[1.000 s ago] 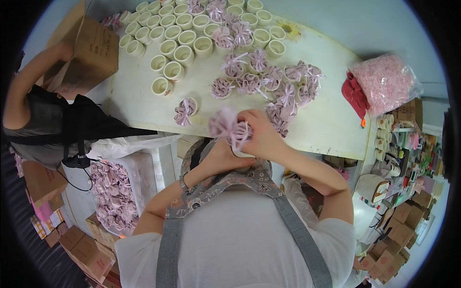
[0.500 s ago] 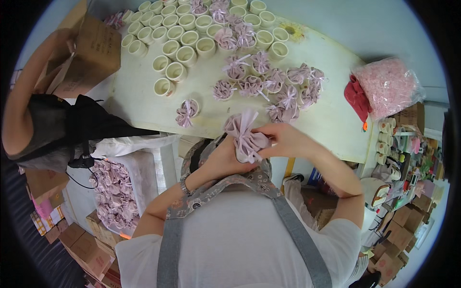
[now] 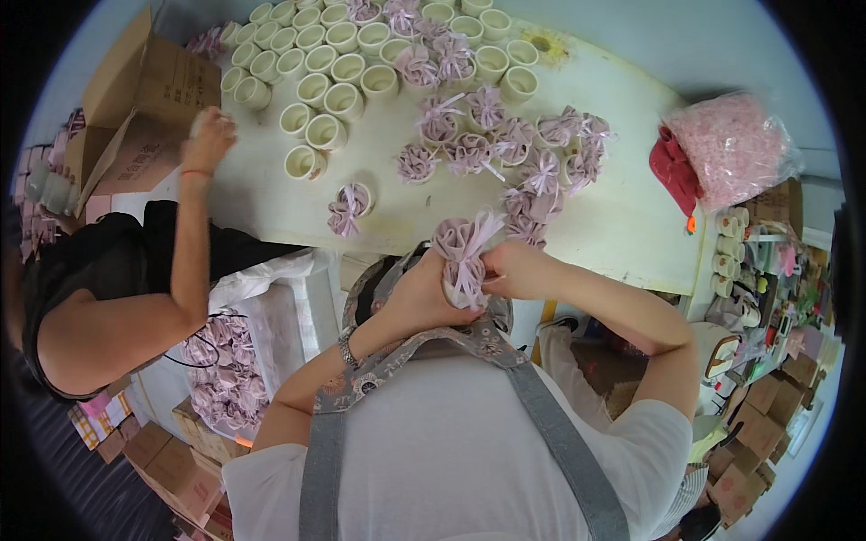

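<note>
The purple pouch [image 3: 462, 248] is at the near edge of the table [image 3: 622, 225], before the person's body. The left hand [image 3: 420, 290], its forearm angled up toward the table, wraps around the pouch from the left and below. The right hand [image 3: 520, 269], elbow bent outward and forearm slanting in alongside the table's edge, has its fingers curled against the pouch's right side; whether they pinch the ribbon [image 3: 469, 269] I cannot tell.

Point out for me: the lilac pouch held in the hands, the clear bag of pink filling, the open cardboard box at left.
Held lilac pouch [image 3: 459, 244]: head view, on its gathered fabric.
Clear bag [image 3: 729, 149]: head view, middle of its side.
Open cardboard box [image 3: 185, 83]: head view, outer wall.
</note>
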A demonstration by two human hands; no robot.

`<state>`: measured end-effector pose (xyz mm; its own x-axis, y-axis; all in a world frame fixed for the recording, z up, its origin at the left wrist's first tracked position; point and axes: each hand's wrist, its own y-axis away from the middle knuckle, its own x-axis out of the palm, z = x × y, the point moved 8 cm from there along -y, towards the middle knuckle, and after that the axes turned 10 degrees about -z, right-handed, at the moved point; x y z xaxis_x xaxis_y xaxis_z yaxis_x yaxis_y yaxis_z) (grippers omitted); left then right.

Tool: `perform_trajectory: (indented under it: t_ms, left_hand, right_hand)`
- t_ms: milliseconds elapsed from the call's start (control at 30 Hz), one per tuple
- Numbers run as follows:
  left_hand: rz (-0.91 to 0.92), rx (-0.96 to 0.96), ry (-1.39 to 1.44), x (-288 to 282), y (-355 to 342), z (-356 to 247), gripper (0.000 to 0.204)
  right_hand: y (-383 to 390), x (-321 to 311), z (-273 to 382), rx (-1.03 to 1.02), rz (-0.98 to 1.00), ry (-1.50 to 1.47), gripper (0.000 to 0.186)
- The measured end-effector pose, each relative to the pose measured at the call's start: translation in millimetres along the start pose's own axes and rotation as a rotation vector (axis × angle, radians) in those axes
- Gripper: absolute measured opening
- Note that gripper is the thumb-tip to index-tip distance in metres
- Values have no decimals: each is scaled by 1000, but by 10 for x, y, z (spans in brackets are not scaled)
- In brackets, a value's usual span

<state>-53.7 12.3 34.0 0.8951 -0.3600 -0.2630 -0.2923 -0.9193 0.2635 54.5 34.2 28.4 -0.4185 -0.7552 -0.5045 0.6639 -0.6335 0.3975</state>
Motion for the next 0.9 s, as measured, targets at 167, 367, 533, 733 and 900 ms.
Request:
perform_trajectory:
  t_ms: [167,367,533,733,900]
  left_hand:
    - [14,351,-220,-35,-22,-243,76]
    - [22,17,100,12,4,-15,89]
    - [151,-90,7,23,-10,52,79]
    - [-97,50,2,-439,-315,86,54]
    - [-175,365,-365,-50,-888,875,64]
  right_hand:
    - [201,-545,462,-225,-223,296,23]
    - [85,-202,158,-127,-99,40,18]
    - [64,15,25,-113,-7,30,18]
    - [150,-509,-544,48,-869,-460,22]
    - [278,95,-1740,270,-1060,261,22]
